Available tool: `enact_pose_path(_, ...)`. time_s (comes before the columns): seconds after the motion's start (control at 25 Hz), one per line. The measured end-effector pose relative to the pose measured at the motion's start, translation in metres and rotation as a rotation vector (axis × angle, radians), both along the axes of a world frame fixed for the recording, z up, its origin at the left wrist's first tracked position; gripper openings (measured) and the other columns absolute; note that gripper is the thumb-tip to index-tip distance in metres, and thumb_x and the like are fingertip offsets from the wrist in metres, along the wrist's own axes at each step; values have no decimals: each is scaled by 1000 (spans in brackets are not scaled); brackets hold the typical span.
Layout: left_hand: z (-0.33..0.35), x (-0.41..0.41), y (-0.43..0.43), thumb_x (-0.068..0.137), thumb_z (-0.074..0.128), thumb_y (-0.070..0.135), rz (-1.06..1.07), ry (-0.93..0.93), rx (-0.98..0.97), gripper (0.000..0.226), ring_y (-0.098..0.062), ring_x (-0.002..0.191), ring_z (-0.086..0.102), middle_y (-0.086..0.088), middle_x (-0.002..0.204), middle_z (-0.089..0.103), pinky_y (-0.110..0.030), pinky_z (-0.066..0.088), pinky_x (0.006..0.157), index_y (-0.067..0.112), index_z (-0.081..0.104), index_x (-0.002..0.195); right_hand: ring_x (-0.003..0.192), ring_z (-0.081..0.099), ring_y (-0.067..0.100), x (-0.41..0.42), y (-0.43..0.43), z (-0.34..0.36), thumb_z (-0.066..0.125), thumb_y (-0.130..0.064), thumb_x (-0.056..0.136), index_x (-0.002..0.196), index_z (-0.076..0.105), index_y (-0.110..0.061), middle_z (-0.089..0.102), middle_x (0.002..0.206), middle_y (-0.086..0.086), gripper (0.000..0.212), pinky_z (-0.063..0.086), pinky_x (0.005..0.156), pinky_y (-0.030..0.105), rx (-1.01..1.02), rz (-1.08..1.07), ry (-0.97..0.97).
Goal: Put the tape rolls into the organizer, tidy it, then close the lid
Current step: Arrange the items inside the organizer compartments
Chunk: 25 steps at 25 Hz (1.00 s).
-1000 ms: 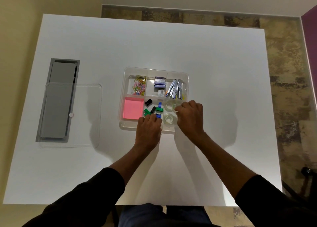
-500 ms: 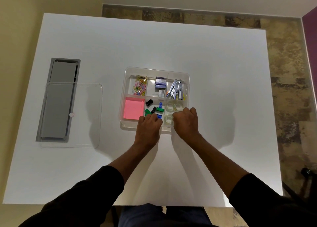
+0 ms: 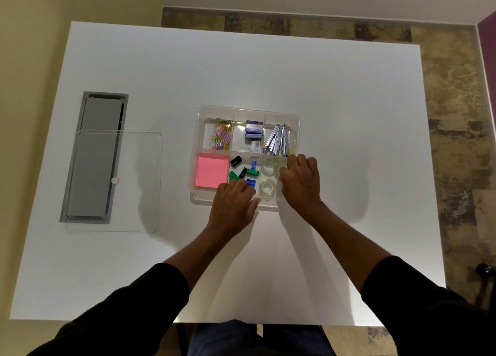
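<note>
Right hand (image 3: 302, 179) pinches a tape roll (image 3: 281, 166) in the organizer (image 3: 248, 112) — left hand (image 3: 233, 208) curled on its rim.

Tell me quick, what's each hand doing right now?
Left hand: resting on the organizer's near edge, fingers curled, holding nothing visible.
Right hand: fingers on a tape roll in its compartment; a real grip cannot be told.

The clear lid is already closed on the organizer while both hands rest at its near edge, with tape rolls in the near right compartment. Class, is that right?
Not quite. The head view shows the clear lid lying off to the left on the table, apart from the open organizer. The rest holds: left hand and right hand at its near edge, tape rolls in the near right compartment.
</note>
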<state>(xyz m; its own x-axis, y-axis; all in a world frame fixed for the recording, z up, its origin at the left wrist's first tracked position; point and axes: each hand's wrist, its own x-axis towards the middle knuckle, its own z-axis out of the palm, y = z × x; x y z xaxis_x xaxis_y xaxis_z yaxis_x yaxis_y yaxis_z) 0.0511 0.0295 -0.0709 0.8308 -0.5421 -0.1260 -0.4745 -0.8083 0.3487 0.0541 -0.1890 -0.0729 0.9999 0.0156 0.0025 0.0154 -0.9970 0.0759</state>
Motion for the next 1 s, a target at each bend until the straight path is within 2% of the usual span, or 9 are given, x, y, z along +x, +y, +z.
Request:
enact_pose_path(0.16,1,1,2,100,68,35,0,-24,-19,27,-28,102,68,-11,110,73,-45,55,88,11,73,112,85,56,31,4,0,-2,60,1,84,82,72,-7,67,91,13,14,38,78,43,-21,6,-18)
enact_pose_path(0.28,1,2,1,97,72,33,17,-23,-46,36,-33,109,70,-15,118,74,-48,57,93,7,71,122,85,55,32,4,-1,-4,64,4,80,81,72,-8,65,89,11,14,36,78,43,-1,10,-21)
enact_pose_path(0.44,-3,3,1,98,71,35,18,-29,-73,57,-37,137,61,-20,145,66,-52,51,115,3,61,144,87,58,32,3,0,-2,64,1,84,87,74,-10,68,92,11,15,36,79,43,45,50,-57)
enact_pose_path(0.56,-6,6,1,102,65,42,13,-13,-45,66,-35,151,50,-19,159,56,-52,43,124,4,52,154,89,60,32,7,3,0,63,-2,87,91,76,-11,68,92,12,16,39,78,42,60,122,-102)
enact_pose_path(0.68,-8,8,1,103,64,43,0,-9,-14,65,-35,154,46,-19,161,54,-51,37,125,4,53,154,90,63,32,15,4,-2,70,-10,90,95,77,-9,71,95,14,8,44,79,42,59,182,-79)
enact_pose_path(0.8,-9,8,0,103,65,43,-5,-8,-3,65,-36,154,45,-19,161,53,-51,34,126,5,53,154,90,64,31,18,3,-7,76,-17,91,101,77,-10,72,95,13,12,45,82,42,57,197,-43)
enact_pose_path(1.0,-9,5,-1,102,68,40,0,-10,-7,63,-37,152,48,-21,158,56,-51,32,126,2,55,151,90,63,32,15,4,-10,61,-13,96,106,76,-11,73,94,13,18,44,81,41,64,180,-58)
